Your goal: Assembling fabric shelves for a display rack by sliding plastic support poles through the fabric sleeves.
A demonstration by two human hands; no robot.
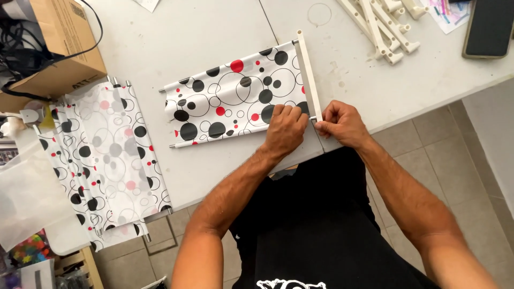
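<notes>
A white fabric panel (230,99) printed with black and red circles lies flat on the white table (203,37), with thin metal rods through its long edges. A white plastic bar (308,69) runs along its right end. My left hand (285,131) presses on the panel's near right corner, fingers curled beside the rod end. My right hand (341,123) pinches the near end of the white bar, just right of my left hand. The two hands almost touch at the bar's tip.
A stack of similar dotted panels (104,160) lies at the left table edge. A cardboard box (59,43) with black cables sits far left. Several white plastic bars (383,27) and a dark phone (490,27) lie at the far right. Tiled floor is below.
</notes>
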